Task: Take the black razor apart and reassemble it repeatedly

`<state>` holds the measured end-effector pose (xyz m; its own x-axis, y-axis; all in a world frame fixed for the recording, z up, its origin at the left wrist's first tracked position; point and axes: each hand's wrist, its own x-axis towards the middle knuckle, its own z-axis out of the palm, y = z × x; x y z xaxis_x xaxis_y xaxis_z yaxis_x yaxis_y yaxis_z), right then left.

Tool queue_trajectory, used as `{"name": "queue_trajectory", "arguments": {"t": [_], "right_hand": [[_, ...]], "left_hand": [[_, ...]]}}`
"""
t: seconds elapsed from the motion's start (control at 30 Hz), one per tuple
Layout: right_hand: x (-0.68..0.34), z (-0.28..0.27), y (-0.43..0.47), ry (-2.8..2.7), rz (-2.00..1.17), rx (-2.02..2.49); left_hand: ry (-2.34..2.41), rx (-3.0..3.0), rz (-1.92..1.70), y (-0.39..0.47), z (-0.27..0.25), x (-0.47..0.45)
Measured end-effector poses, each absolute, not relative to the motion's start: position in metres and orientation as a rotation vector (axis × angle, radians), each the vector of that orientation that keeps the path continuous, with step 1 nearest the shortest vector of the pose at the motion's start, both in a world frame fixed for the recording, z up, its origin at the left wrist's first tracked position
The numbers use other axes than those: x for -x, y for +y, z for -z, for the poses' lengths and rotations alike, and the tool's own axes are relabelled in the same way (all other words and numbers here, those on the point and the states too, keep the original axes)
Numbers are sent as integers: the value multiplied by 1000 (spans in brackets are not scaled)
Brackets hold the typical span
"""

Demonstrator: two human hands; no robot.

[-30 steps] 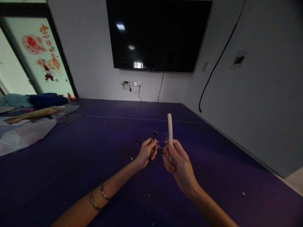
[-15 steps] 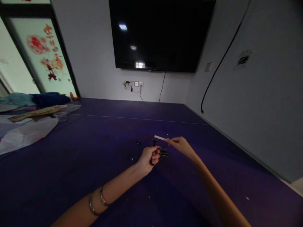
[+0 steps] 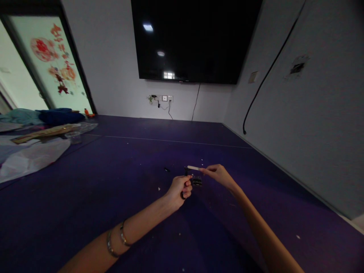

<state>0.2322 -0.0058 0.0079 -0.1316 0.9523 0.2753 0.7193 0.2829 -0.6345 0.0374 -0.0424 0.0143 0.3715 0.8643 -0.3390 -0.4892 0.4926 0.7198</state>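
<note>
Far left, a white sheet (image 3: 36, 159) on the purple surface (image 3: 119, 189), then 2 bracelets (image 3: 109, 244) on the left forearm and a small black bit (image 3: 166, 170) near the left hand (image 3: 178, 188). That hand is closed round a black tool (image 3: 186, 171), its top above the fist. Stick (image 3: 193, 168) between hands, tip at the tool (contact unclear), black case (image 3: 197, 181) below, right hand (image 3: 219, 176) pinching the stick's right end.

Between the left hand (image 3: 179, 189) and the right hand (image 3: 218, 175), a small case (image 3: 197, 181) rests on the surface (image 3: 136, 220). A television (image 3: 196, 41) hangs on the wall (image 3: 105, 72) behind, above sockets (image 3: 165, 98); plastic sheeting (image 3: 36, 161) lies far left.
</note>
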Motion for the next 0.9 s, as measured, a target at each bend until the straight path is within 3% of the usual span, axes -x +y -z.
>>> {"name": "queue_trajectory", "arguments": {"t": [0.33,0.5,0.67,0.9], "right_hand": [[-230,-12,-11,-1898,-226,1518],[-230,-10,-11,-1961,-338,1454],[-229,-11,-13,-1894,-158,1555],[-229,-14,-13,-1924,-260,1536]], "left_hand": [[780,-585,-908,-45,-12,-39],[785,-602,-903,-46,-12,-39],[783,-612,-882,-49,-10,-40],[777,-631,-893,-50,-10,-41]]}}
